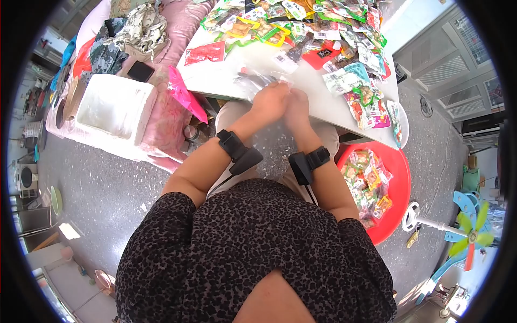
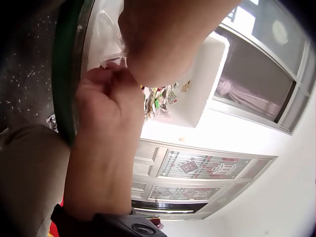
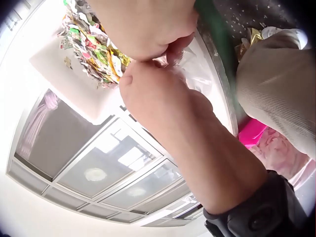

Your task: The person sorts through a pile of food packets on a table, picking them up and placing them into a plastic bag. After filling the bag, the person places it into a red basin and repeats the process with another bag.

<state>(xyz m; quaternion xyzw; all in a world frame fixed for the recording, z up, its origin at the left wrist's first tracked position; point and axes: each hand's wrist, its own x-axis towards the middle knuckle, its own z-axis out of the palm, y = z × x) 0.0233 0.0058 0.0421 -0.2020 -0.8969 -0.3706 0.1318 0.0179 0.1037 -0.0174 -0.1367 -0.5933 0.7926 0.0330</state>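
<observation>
Both hands meet at the near edge of the white table, close together over the lap. Curled fingers of my left hand (image 1: 269,102) grip a clear plastic bag (image 1: 249,81), which spreads away over the tabletop and looks blurred. Right beside it, my right hand (image 1: 297,110) pinches the same bag near its gathered edge. In the left wrist view the right hand's fingers (image 2: 101,81) bunch at the bag's creased edge. The right wrist view has the bag (image 3: 197,69) beyond the left hand (image 3: 158,84). The fingertips are mostly hidden between the two hands.
Heaped snack packets (image 1: 344,43) cover the table's far and right parts. A red packet (image 1: 205,53) lies at its left. At the right, a red basin (image 1: 401,183) holds more packets. A white foam box (image 1: 116,107) and phone (image 1: 140,71) rest on the pink bedding.
</observation>
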